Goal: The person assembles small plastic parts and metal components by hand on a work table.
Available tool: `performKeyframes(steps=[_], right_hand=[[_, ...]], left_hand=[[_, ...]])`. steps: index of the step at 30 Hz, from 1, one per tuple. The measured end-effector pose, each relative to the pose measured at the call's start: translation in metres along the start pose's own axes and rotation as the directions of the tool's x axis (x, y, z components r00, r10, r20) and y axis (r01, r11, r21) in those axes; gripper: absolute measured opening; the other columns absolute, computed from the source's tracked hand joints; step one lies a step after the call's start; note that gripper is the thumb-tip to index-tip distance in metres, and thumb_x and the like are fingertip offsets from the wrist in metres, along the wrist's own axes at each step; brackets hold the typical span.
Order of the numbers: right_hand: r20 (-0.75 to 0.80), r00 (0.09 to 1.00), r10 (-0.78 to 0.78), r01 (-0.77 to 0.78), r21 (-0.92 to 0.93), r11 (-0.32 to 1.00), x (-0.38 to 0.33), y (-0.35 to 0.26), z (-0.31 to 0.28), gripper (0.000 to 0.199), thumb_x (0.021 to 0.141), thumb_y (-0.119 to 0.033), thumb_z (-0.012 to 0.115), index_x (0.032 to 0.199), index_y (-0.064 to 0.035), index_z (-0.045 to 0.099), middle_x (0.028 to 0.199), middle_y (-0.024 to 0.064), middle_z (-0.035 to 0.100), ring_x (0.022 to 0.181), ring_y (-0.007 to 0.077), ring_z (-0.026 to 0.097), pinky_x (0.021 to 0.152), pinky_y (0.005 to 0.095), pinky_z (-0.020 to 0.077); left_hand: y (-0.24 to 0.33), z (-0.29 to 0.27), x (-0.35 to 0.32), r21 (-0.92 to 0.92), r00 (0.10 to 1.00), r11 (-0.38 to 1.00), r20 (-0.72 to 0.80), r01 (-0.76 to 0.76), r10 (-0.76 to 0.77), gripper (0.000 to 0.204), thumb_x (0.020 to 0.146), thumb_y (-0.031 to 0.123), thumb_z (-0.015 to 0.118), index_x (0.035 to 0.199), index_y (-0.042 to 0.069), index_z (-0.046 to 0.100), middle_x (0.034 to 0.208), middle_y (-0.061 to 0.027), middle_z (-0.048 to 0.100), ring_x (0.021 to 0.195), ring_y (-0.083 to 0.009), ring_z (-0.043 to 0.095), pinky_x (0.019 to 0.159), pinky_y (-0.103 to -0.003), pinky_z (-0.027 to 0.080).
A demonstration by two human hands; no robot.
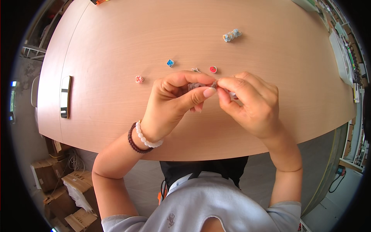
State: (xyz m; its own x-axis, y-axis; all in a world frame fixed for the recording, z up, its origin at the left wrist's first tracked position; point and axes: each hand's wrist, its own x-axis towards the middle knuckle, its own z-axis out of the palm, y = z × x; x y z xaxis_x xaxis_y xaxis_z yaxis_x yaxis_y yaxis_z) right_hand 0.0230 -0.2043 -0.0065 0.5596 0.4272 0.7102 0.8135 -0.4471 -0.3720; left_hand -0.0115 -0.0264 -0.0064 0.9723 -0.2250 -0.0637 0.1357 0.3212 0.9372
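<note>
My left hand (170,100) is closed around a small grey, bumpy piece (196,86), its kind too small to make out. Thumb and forefinger pinch the end of it. My right hand (251,100) meets the left there, its thumb and fingertips pinched at the same end. A bit of something whitish shows under the right fingers. Just beyond the hands lie a round red piece (213,69) with a pale rim and a small whitish item (195,70), partly hidden by the left fingers. A blue faceted piece (170,62) and a red-and-white piece (139,79) lie further left.
A light-blue and yellow bumpy cylinder (232,35) lies at the far right of the wooden table (116,46). Near the left edge rests a phone (65,97). Cardboard boxes (79,185) stand on the floor at lower left. A white tray (342,58) borders the right side.
</note>
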Motion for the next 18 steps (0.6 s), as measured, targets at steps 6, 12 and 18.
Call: performKeyframes(steps=[6, 12, 18], right_hand=[[0.041, 0.997, -0.067, 0.070, -0.092, 0.993, 0.0005, 0.0006, -0.0002, 0.018, 0.061, -0.004, 0.069, 0.071, -0.0073, 0.054, 0.067, 0.0031, 0.055, 0.055, 0.0143, 0.055, 0.043, 0.0261, 0.0430], [0.073, 0.992, -0.105, 0.117, -0.174, 0.978, 0.0012, -0.0015, -0.0007, 0.020, 0.056, -0.005, 0.066, 0.066, -0.0082, 0.049, 0.067, 0.0020, 0.052, 0.052, 0.0139, 0.049, 0.040, 0.0257, 0.0402], [0.083, 0.994, -0.067, 0.076, -0.115, 0.990, 0.0015, -0.0035, -0.0063, 0.020, 0.054, -0.002, 0.063, 0.064, -0.0089, 0.048, 0.061, 0.0004, 0.049, 0.050, 0.0139, 0.048, 0.040, 0.0261, 0.0379]], left_hand=[[-0.0018, 0.0043, -0.0023, 0.038, 0.997, 0.999, -0.072, -0.026, 0.029, 0.016, 0.082, 0.004, 0.064, 0.098, 0.001, 0.062, 0.076, -0.0010, 0.062, 0.060, -0.0043, 0.053, 0.054, -0.017, 0.043], [-0.0017, 0.0012, -0.0022, 0.065, 0.998, 0.997, 0.041, -0.041, 0.038, 0.017, 0.083, 0.004, 0.062, 0.100, -0.001, 0.062, 0.087, -0.0044, 0.063, 0.069, -0.0049, 0.054, 0.060, -0.017, 0.046], [-0.0022, 0.0018, -0.0029, 0.118, 0.990, 0.986, 0.089, -0.122, 0.112, 0.018, 0.084, 0.004, 0.062, 0.100, -0.003, 0.061, 0.089, -0.0036, 0.064, 0.070, -0.0047, 0.054, 0.064, -0.018, 0.047]])
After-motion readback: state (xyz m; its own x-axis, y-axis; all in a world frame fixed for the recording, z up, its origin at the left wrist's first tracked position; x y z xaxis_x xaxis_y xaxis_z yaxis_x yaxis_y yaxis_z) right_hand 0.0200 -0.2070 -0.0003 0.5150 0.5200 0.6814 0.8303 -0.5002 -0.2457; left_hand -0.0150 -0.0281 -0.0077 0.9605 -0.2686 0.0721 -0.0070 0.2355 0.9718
